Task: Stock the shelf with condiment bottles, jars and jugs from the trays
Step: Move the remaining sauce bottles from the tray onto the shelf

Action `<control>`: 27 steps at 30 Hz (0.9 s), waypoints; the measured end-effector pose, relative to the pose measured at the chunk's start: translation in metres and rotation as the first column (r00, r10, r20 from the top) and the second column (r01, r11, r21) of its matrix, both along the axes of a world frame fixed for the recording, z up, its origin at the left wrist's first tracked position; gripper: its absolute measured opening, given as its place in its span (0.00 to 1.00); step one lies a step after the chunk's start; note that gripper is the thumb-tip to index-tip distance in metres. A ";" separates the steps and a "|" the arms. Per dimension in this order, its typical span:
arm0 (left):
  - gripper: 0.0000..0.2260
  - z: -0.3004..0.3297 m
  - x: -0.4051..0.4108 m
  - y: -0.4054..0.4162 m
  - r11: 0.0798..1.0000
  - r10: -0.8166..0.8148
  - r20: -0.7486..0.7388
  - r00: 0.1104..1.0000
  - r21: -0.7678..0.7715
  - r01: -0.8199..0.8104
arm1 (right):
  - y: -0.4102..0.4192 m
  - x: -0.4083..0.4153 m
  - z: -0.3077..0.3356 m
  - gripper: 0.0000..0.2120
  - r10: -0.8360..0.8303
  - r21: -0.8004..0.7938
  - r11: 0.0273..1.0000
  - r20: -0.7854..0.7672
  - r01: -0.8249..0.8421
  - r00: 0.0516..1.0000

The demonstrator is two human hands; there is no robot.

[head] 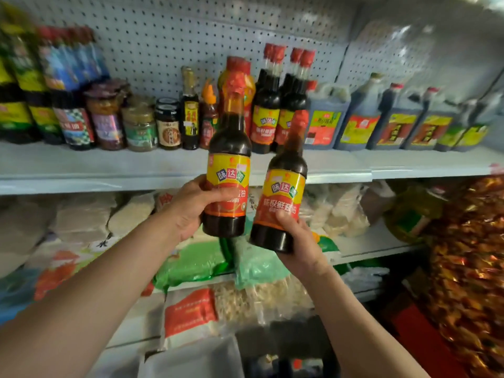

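I hold two dark soy sauce bottles with red caps and yellow-red labels in front of the white shelf (109,165). My left hand (191,205) grips the lower body of the upright left bottle (229,170). My right hand (300,241) grips the base of the right bottle (283,197), which tilts a little to the right. Several matching bottles (268,110) stand at the back of the shelf, straight behind the two held ones.
On the shelf, tall bottles (65,85) and jars (139,126) stand at the left, dark jugs (392,124) at the right. Bagged dry goods (81,219) fill the lower shelves. Shiny orange packets (469,255) hang at the right. A tray (196,358) lies below.
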State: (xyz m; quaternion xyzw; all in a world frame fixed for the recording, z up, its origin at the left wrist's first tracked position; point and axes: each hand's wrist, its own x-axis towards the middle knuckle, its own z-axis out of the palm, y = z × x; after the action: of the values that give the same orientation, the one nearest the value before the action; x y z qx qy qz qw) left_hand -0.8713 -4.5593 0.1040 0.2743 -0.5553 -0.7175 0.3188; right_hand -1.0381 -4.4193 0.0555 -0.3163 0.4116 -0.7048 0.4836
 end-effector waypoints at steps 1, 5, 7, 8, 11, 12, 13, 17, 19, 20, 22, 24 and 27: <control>0.35 0.007 -0.012 -0.004 1.000 0.000 -0.007 1.000 -0.019 0.000 | -0.005 -0.013 0.008 0.40 -0.030 -0.014 0.999 -0.023 0.029 0.999; 0.28 0.033 -0.061 -0.017 0.996 0.028 -0.052 0.998 -0.082 -0.032 | -0.024 -0.071 0.037 0.41 -0.140 -0.060 0.989 -0.059 0.137 0.988; 0.27 0.041 -0.086 -0.028 0.992 0.046 -0.070 0.997 -0.113 -0.054 | -0.034 -0.101 0.047 0.42 -0.181 -0.064 0.983 -0.118 0.175 0.976; 0.26 0.043 -0.098 -0.034 0.990 0.052 -0.071 0.996 -0.129 -0.061 | -0.040 -0.115 0.051 0.42 -0.202 -0.063 0.979 -0.143 0.195 0.969; 0.27 0.042 -0.130 -0.053 0.984 0.075 -0.052 0.996 -0.158 -0.083 | -0.064 -0.153 0.053 0.41 -0.242 -0.059 0.970 -0.173 0.235 0.955; 0.28 0.041 -0.139 -0.059 0.982 0.093 -0.042 0.995 -0.163 -0.099 | -0.073 -0.163 0.053 0.40 -0.250 -0.055 0.968 -0.177 0.244 0.952; 0.28 0.038 -0.147 -0.065 0.978 0.115 -0.030 0.993 -0.169 -0.119 | -0.082 -0.171 0.051 0.39 -0.257 -0.053 0.966 -0.188 0.252 0.948; 0.25 0.027 -0.170 -0.085 0.964 0.195 0.008 0.981 -0.188 -0.190 | -0.110 -0.199 0.044 0.35 -0.222 -0.079 0.975 -0.298 0.208 0.928; 0.28 0.021 -0.180 -0.094 0.957 0.225 0.030 0.974 -0.197 -0.215 | -0.120 -0.210 0.040 0.31 -0.212 -0.081 0.977 -0.346 0.196 0.914; 0.29 0.018 -0.184 -0.098 0.953 0.237 0.041 0.971 -0.203 -0.224 | -0.124 -0.214 0.039 0.31 -0.206 -0.081 0.979 -0.355 0.189 0.912; 0.31 0.016 -0.192 -0.106 0.948 0.255 0.059 0.965 -0.214 -0.237 | -0.130 -0.221 0.038 0.31 -0.180 -0.086 0.983 -0.363 0.160 0.914; 0.30 0.014 -0.199 -0.112 0.940 0.263 0.070 0.962 -0.242 -0.240 | -0.136 -0.225 0.037 0.31 -0.146 -0.085 0.989 -0.368 0.123 0.918; 0.31 0.010 -0.204 -0.116 0.921 0.259 0.114 0.959 -0.329 -0.209 | -0.143 -0.233 0.036 0.30 -0.103 -0.081 0.994 -0.382 0.078 0.919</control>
State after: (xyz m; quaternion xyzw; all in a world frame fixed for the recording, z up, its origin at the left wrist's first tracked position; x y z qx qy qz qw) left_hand -1.0750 -4.6757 0.1140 0.3398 -0.6484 -0.5531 0.3978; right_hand -1.2707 -4.5623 0.0915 -0.4447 0.4897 -0.6634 0.3498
